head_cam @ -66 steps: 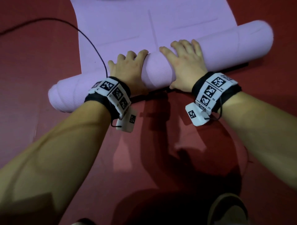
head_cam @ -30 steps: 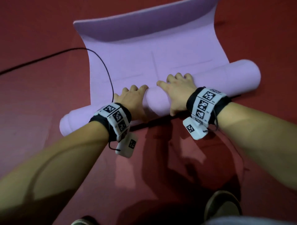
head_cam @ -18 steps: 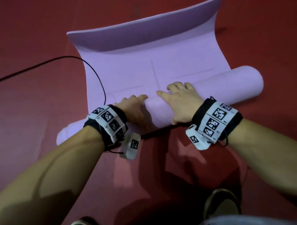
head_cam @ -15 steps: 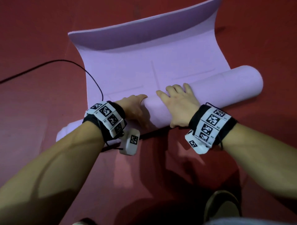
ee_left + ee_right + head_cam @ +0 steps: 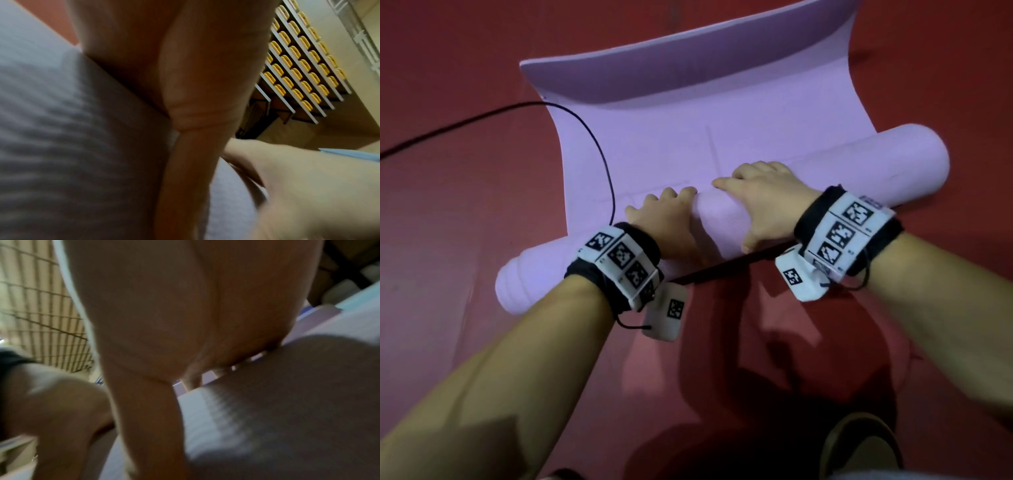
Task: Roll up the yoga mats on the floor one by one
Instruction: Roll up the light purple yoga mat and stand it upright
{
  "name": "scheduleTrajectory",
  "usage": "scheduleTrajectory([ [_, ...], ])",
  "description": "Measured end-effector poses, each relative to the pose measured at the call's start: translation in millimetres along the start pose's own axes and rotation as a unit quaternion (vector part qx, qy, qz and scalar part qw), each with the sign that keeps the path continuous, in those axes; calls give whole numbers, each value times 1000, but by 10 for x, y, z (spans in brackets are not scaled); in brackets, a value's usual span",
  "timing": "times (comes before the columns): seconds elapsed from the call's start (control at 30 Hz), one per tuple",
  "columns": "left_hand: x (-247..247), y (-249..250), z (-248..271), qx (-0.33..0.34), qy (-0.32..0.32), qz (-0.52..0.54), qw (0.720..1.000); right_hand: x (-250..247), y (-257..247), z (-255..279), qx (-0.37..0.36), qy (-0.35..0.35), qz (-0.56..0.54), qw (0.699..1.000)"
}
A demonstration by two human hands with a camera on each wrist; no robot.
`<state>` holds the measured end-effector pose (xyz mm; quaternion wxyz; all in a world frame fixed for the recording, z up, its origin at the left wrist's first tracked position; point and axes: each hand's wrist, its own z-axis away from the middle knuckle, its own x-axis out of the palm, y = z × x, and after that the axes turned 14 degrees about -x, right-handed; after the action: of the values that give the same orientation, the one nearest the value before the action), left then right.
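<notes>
A purple yoga mat lies on the red floor, its near part wound into a thick roll (image 5: 859, 171) that runs from lower left to upper right. The flat part (image 5: 671, 137) stretches away, and its far edge curls up. My left hand (image 5: 664, 219) and right hand (image 5: 763, 195) sit side by side on the middle of the roll, fingers bent over its top and far side. The right thumb presses the near side. In the wrist views each palm (image 5: 185, 65) (image 5: 185, 305) lies against the ribbed mat (image 5: 61, 146) (image 5: 287, 402).
A black cable (image 5: 599, 144) runs from the left across the red floor (image 5: 465, 205) and over the mat's left edge to my left wrist. My shoe (image 5: 859, 445) stands behind the roll. Rows of yellow seats (image 5: 298, 65) show in the left wrist view.
The roll has travelled forward along the mat, so the flat part is shorter. My fingers, spread flat earlier, now bend further over the top of the roll.
</notes>
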<state>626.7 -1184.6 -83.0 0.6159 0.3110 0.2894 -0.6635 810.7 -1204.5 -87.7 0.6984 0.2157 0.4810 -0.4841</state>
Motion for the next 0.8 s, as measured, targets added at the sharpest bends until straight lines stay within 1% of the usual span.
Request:
scheduleTrajectory([
  [0.1,-198,-1,-77,0,-59,28,998,165,-47,46,11,41,86,995],
  [0.13,-221,-12,-125,-1,-72,35,997,189,-52,40,15,48,96,994],
  [0.2,-234,-51,-199,10,-72,44,996,164,-37,3,14,48,89,995],
  [0.27,-205,-91,-164,33,-51,37,997,97,2,-32,13,41,69,997],
  [0.3,-171,-105,-152,36,-30,34,998,61,23,-58,12,37,58,998],
  [0.43,7,-46,-82,13,69,-25,997,-71,80,-191,9,-3,15,1000],
  [0.5,11,-40,-124,13,81,-18,997,-149,124,-250,9,-10,-4,1000],
  [0.57,-52,-50,-192,11,58,-7,998,-179,173,-253,0,1,-24,1000],
  [0.67,-222,-38,-246,3,17,6,1000,-111,197,-180,-11,58,-27,998],
  [0.8,-378,-46,-341,2,-46,39,998,154,85,-79,-5,106,75,992],
])
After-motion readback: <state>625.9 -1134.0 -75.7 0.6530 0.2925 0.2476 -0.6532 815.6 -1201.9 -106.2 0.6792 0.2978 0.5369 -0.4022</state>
